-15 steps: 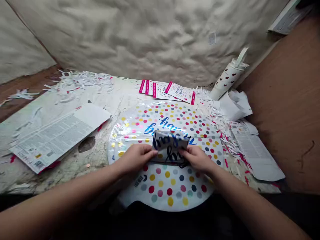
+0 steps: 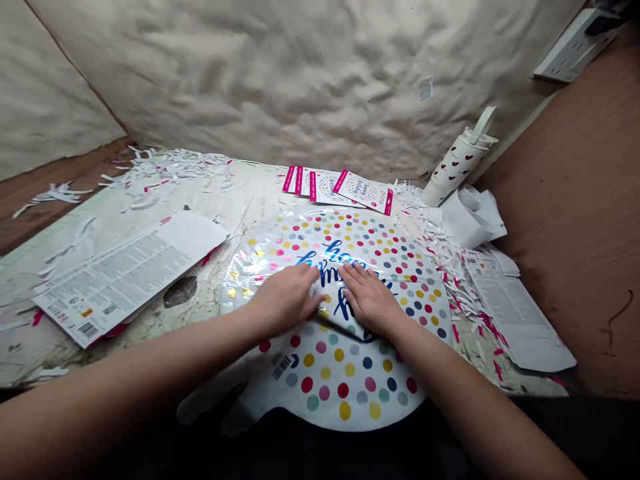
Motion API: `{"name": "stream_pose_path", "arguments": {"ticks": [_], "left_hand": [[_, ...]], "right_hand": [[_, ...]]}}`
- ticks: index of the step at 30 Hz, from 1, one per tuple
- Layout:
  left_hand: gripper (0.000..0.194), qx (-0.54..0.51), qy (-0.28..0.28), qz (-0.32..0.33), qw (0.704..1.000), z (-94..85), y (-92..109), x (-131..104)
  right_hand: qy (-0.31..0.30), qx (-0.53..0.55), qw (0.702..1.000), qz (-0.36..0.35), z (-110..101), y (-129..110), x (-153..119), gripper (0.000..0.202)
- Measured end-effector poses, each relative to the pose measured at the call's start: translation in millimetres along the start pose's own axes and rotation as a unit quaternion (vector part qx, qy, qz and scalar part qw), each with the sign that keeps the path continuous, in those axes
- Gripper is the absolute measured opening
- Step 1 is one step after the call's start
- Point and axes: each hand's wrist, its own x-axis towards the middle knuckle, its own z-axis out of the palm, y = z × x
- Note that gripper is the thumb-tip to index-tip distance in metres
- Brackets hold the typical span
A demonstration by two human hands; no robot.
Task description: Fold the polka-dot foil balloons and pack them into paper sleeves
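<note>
A flat foil balloon (image 2: 345, 380), white with coloured dots and blue lettering, lies on the table with its lower edge over the front. On its middle rests a folded foil balloon (image 2: 345, 310) with the same lettering, a dark slanting edge towards me. My left hand (image 2: 287, 300) is at the left end of this folded piece, fingers curled and thumb against it. My right hand (image 2: 373, 297) lies palm down across its right part, fingers stretched out. Both palms hide some of the lettering.
Several pink-and-white printed packets (image 2: 350, 190) lie behind the balloon. A printed cardboard sheet (image 2: 133, 277) is on the left, another printed sheet (image 2: 515, 310) on the right. Paper shreds (image 2: 175, 167) litter the table. A heart-patterned tumbler (image 2: 457, 163) stands at the back right beside crumpled paper (image 2: 470, 217).
The folded foil was raised between both hands and now lies flat on the balloon. My right hand has opened out onto it. My left hand has moved slightly up and inward. The view shifted slightly.
</note>
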Motion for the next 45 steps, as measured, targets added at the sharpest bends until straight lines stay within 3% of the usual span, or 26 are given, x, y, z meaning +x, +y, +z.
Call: {"name": "stream_pose_path", "arguments": {"ticks": [1,3,5,7,8,10,11,13,16,19,22,24,26,27,28,29,30,32,34,36,38,40,42,45], "left_hand": [[0.02,0.08,0.033,0.088,0.992,5.7,4.2,-4.7],[0.027,0.216,0.075,0.224,0.948,20.6,10.6,-9.1],[0.029,0.258,0.104,0.259,0.925,32.5,11.9,-6.4],[0.027,0.207,0.139,0.252,0.935,33.4,7.9,-1.1],[0.027,0.146,0.158,0.233,0.948,29.1,5.0,0.4],[0.026,-0.045,0.188,0.157,0.968,14.5,0.1,-0.8],[0.026,-0.16,0.188,0.108,0.963,6.4,-0.9,-3.5],[0.026,-0.369,0.152,0.021,0.917,-5.2,0.4,-11.0],[0.024,-0.525,0.083,-0.028,0.846,-4.8,9.0,-20.9],[0.022,-0.56,0.06,-0.028,0.826,6.7,17.3,-26.1],[0.032,-0.535,0.033,-0.014,0.844,6.2,8.8,-29.6],[0.046,-0.428,0.06,-0.004,0.902,-6.9,-15.4,-35.1],[0.064,-0.218,0.137,-0.054,0.965,-27.3,-54.6,-46.4],[0.074,-0.082,0.189,-0.128,0.97,-38.4,-77.6,-54.4],[0.085,0.036,0.209,-0.232,0.949,-49.3,-100.7,-63.5],[0.092,0.114,0.178,-0.323,0.923,-59.3,-122.1,-73.2],[0.087,0.155,0.131,-0.358,0.911,-68.3,-140.1,-82.8],[0.063,0.171,0.077,-0.363,0.913,-82.5,-160.8,-99.1],[0.047,0.173,0.074,-0.337,0.923,-89.2,-157.0,-107.8],[0.045,0.199,0.104,-0.306,0.925,-83.6,-130.1,-107.2],[0.041,0.225,0.132,-0.227,0.938,-61.6,-86.4,-99.5],[0.036,0.225,0.079,-0.098,0.966,-26.8,-35.5,-89.6],[0.044,0.265,-0.006,0.021,0.964,8.8,10.8,-80.3],[0.034,0.313,-0.078,0.076,0.943,34.7,48.7,-62.9]], "right_hand": [[0.006,0.007,1.0,0.006,3.2,1.0,0.6,0.05],[0.029,0.035,0.999,0.01,6.2,3.1,0.5,0.05],[0.05,0.099,0.994,0.007,3.8,7.5,-2.0,0.048],[0.062,0.225,0.972,0.012,-3.7,15.4,-7.5,0.046],[0.08,0.313,0.946,0.023,-8.7,19.9,-11.5,0.046],[0.133,0.504,0.852,0.052,-19.4,26.3,-20.7,0.055],[0.154,0.585,0.794,0.065,-24.4,26.7,-25.2,0.062],[0.151,0.696,0.697,0.079,-32.7,19.6,-31.6,0.074],[0.065,0.77,0.625,0.11,-39.6,-5.6,-32.2,0.067],[0.013,0.793,0.581,0.179,-40.6,-29.7,-27.5,0.042],[-0.008,0.806,0.542,0.237,-38.2,-38.0,-27.0,0.038],[0.018,0.809,0.52,0.272,-36.7,-32.7,-30.4,0.037],[0.072,0.803,0.504,0.309,-36.2,-20.2,-36.2,0.035],[0.102,0.798,0.498,0.324,-36.3,-12.5,-39.6,0.035],[0.128,0.791,0.494,0.336,-36.3,-4.5,-43.3,0.036],[0.149,0.784,0.492,0.347,-36.1,3.1,-46.8,0.038],[0.164,0.778,0.491,0.356,-35.5,9.8,-50.0,0.039],[0.18,0.771,0.489,0.367,-33.7,19.4,-54.6,0.043],[0.183,0.77,0.488,0.367,-32.2,23.6,-56.3,0.045],[0.183,0.769,0.495,0.361,-32.8,23.3,-54.8,0.045],[0.185,0.761,0.51,0.356,-36.1,20.2,-50.9,0.043],[0.189,0.751,0.531,0.345,-39.7,16.5,-45.4,0.039],[0.174,0.735,0.567,0.329,-39.9,15.0,-39.5,0.035],[0.162,0.644,0.673,0.325,-30.7,21.3,-34.9,0.036]]}}
